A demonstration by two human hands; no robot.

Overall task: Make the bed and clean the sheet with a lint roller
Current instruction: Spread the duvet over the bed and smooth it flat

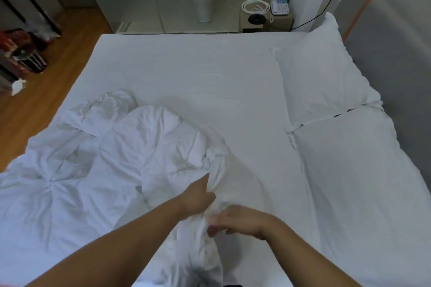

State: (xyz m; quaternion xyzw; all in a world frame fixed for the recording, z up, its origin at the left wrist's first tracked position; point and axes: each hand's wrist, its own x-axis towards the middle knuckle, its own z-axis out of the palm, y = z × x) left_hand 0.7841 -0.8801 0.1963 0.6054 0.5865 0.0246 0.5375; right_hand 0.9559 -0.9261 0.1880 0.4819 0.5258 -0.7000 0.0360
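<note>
Both hands clamp crumpled duvet: left hand grips fold, right hand pinches edge (two pillows alongside).

No writing can be read; the telephone keypad is blurred.

2 pillows, 1 duvet, 1 telephone, 2 hands.

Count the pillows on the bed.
2: one pillow at the bed's far right, a second pillow nearer, directly beside it. The crumpled duvet could hide more.
</note>
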